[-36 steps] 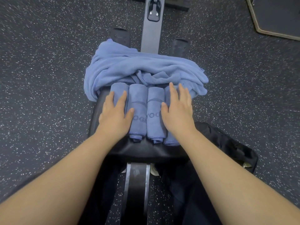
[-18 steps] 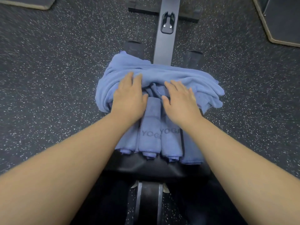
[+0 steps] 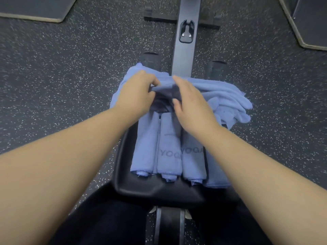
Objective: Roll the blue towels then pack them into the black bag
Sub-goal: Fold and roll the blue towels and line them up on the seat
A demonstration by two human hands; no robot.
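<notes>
Floor: dark speckled rubber flooring [image 3: 62, 71] throughout. Grey metal rail [image 3: 185, 55] runs from centre toward 12 o'clock. Black padded counter [image 3: 141, 188] at 6 o'clock. Dark tan-edged mats at 10 o'clock [image 3: 33, 9] and 2 o'clock [image 3: 307, 22].

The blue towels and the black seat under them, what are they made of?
The blue towels look like soft matte microfibre or terry cloth: they crease and roll. The black seat looks like smooth vinyl or moulded plastic, from its faint sheen; I can't tell which.
</notes>
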